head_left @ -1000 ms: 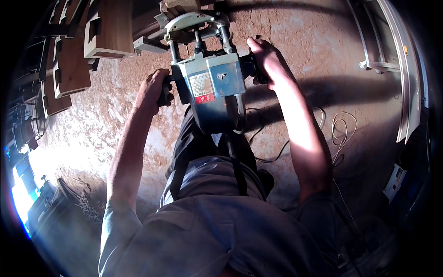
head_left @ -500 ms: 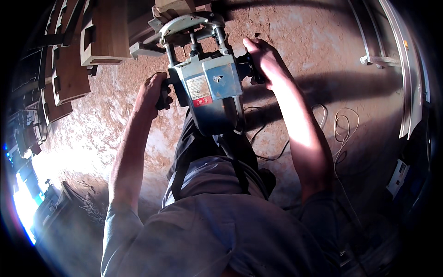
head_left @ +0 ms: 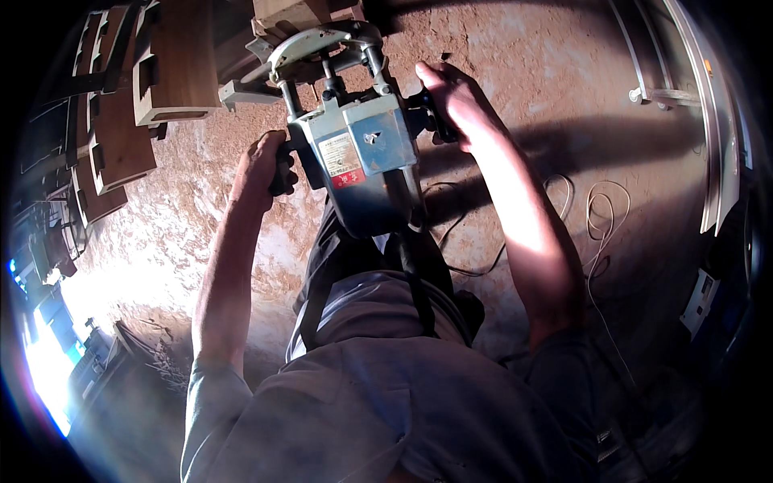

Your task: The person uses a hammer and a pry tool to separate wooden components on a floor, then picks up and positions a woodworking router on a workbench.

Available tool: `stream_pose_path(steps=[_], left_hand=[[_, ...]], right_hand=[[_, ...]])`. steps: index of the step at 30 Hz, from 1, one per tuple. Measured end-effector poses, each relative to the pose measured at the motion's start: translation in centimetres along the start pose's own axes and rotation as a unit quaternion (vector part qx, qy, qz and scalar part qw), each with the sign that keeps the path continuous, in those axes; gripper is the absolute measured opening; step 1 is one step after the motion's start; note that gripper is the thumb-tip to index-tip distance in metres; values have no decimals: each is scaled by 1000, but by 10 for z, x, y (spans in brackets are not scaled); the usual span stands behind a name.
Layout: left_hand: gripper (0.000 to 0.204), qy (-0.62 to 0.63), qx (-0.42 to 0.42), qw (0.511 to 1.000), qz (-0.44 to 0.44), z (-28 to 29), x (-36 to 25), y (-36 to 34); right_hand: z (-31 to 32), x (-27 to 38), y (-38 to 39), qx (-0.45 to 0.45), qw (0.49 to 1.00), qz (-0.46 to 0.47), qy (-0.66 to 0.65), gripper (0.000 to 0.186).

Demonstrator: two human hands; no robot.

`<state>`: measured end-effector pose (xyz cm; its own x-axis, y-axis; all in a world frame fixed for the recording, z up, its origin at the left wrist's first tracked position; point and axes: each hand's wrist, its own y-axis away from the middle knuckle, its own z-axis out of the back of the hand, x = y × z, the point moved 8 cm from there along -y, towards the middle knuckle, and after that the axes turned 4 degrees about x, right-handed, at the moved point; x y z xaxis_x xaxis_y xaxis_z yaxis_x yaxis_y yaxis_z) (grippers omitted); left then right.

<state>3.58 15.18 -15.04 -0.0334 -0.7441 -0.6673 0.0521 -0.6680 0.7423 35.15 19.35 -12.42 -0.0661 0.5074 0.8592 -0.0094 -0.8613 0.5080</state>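
Held out in front of me is a plunge router (head_left: 366, 173) with a blue-grey motor housing and two metal guide posts. Its round base plate (head_left: 310, 44) faces away from me, against the near end of a wooden workpiece (head_left: 291, 16) at the top of the view. My left hand (head_left: 262, 167) is closed around the dark side handle. On the opposite side, my right hand (head_left: 456, 101) grips the other handle, its thumb stretched forward along the top. The router bit and where it meets the wood are hidden behind the base.
Several wooden boards with notched edges (head_left: 181, 68) stick out at the left. Thin cable (head_left: 600, 217) lies looped on the dusty floor at the right, and a dark cord (head_left: 475, 272) runs near my legs. Long pale strips (head_left: 717, 121) stand along the far right.
The router and both hands have shifted very slightly to the left in the picture, and the boards with them. Both grips on the handles are unchanged.
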Motion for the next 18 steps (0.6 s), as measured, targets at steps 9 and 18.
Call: stream_pose_path(steps=[9,18], left_hand=[[25,-5,8,1000,-8,0,-1,-2],[25,-7,0,1000,5,-1,-3,1]], right_hand=[[2,1,-1,-16,1000,23,-1,41],[5,4,-1,-35,998,29,32,37]])
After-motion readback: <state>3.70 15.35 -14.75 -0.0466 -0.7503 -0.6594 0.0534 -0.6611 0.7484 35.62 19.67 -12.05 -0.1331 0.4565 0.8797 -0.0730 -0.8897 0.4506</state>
